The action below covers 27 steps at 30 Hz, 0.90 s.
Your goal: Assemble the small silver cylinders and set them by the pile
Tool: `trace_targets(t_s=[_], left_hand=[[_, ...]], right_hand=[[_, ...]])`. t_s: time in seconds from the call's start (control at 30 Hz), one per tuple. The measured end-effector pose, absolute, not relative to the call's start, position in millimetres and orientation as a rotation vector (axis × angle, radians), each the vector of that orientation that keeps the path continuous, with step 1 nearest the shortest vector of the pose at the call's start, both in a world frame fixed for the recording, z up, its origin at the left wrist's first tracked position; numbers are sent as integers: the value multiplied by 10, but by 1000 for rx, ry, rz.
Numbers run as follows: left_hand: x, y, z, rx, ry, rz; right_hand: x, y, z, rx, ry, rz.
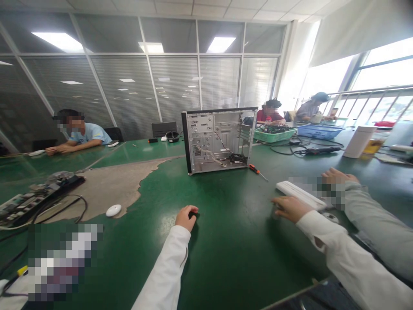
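An open computer case (pixel 219 142) stands upright on the green table, its bare metal inside facing me, with loose cables within. In front of it, my left hand (pixel 186 217) rests on the tabletop, fingers loosely bent and thumb apart; a dark patch between them looks like shadow. My right hand (pixel 290 209) lies farther right with fingers apart, beside a long white flat object (pixel 300 193); whether it touches this is unclear. A screwdriver (pixel 254 168) with an orange and black handle lies at the case's lower right corner.
Another person's grey sleeve (pixel 371 211) reaches in at right. Green (pixel 274 135) and blue baskets (pixel 319 131), cables and a white bottle (pixel 359 141) stand beyond. At left are a power strip (pixel 19 204), a white oval object (pixel 113 210) and a torn table covering (pixel 109 185). Several people sit farther off.
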State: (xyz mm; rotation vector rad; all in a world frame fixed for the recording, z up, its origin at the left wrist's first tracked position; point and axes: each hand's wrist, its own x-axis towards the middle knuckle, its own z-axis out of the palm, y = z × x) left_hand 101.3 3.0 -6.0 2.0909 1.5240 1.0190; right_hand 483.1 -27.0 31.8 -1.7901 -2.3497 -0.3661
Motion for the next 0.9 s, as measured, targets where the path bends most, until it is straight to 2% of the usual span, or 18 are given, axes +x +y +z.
trace_targets(t_s=[0.2,0.37,0.6,0.9], left_hand=[[988,35,-95,2065,1498,1027],[979,72,-155,1987,1548,1051],[957,128,-200,2004,1556,1050],[966,97,-180,2036,1570,1046]], right_hand=[[3376,-119,370,-1355,-2430,-88],[2564,21,122,-1156,-2269,180],[2502,17,-75,-983,-2169,419],[2355,15,55,-909,-2112,277]])
